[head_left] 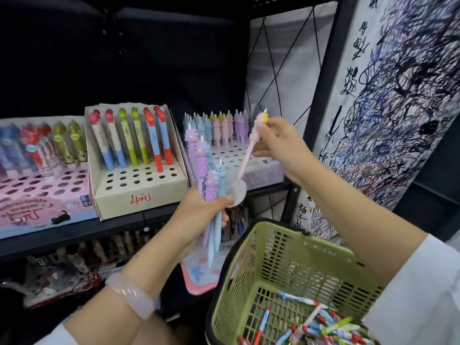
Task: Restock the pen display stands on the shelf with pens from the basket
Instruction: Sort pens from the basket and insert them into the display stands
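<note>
Over the right-hand display stand [251,168] on the shelf [124,222]: right hand [278,143] pinching one pink pen [249,148], tip down, seemingly aimed at the stand's empty front holes. Left hand [199,210] gripping a pen bundle [211,192] just beside, kept ready. Basket [251,265] below, more pens inside; shelf post close on the right.

The right stand [251,168] has pens [224,130] packed along its back rows, with open holes in front. The right hand [276,143] and its pink pen [249,150] hang over those holes. A black post [321,78] closes off the right side.
</note>
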{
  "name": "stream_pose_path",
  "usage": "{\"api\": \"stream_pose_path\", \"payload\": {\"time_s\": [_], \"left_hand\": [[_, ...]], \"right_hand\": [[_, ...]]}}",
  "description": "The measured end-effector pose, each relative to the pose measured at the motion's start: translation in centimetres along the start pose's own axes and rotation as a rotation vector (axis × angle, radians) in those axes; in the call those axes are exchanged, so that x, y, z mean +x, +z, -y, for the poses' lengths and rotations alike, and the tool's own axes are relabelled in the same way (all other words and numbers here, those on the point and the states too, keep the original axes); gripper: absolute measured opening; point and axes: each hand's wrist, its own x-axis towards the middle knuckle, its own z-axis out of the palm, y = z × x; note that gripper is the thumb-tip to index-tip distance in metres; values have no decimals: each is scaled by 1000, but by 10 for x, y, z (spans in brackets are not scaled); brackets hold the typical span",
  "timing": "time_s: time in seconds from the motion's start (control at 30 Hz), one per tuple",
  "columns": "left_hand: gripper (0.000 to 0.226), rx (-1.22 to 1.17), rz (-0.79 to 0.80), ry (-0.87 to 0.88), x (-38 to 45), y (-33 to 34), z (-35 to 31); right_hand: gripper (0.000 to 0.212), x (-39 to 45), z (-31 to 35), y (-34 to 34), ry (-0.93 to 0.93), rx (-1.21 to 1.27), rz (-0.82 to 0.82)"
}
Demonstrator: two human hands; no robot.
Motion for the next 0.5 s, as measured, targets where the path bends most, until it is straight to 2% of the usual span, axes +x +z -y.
{"api": "stream_pose_path", "payload": {"time_s": [0.17,0.33,0.5], "left_hand": [[13,-13,-54,46,22,-18,-14],[10,-37,-29,54,32,-26,-19],[12,-71,0,49,36,-29,-18]], "right_hand": [[10,69,-7,7,-151,-191,-217],[20,113,-23,22,-212,-510,-231],[15,133,-42,28,-192,-657,-189]]}}
